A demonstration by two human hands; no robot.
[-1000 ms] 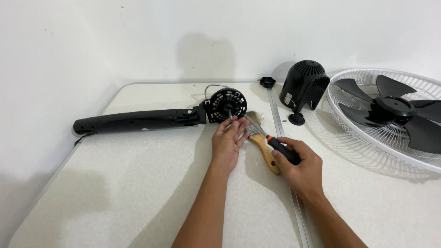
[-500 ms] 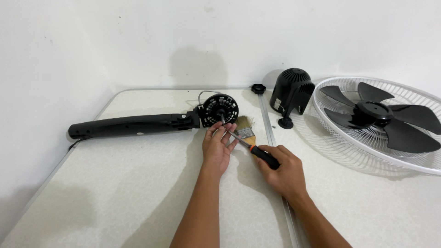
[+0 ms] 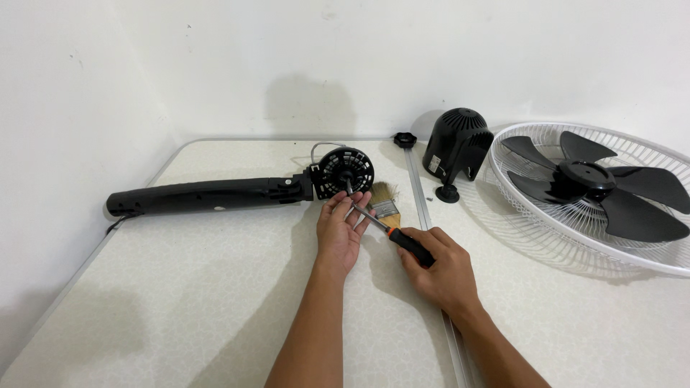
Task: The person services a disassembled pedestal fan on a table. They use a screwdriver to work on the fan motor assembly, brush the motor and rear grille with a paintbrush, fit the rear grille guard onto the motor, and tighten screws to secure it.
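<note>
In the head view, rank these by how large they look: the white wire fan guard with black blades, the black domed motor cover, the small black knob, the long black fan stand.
1. White wire fan guard, cropped by the frame edge.
2. Long black fan stand.
3. Black domed motor cover.
4. Small black knob, farthest from the camera, yet clearly smallest.

black fan motor (image 3: 346,171), white speckled table (image 3: 180,287), orange-black screwdriver (image 3: 394,236)

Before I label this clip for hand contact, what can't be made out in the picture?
All in the head view:
- Screwdriver: its tip is hidden behind the left hand, so where it meets the fan motor cannot be told.
- Paintbrush: its handle is covered by the screwdriver and the right hand.
- Fan grille: cut off by the right edge.
- Label on the black motor cover: too small to tell.
</note>
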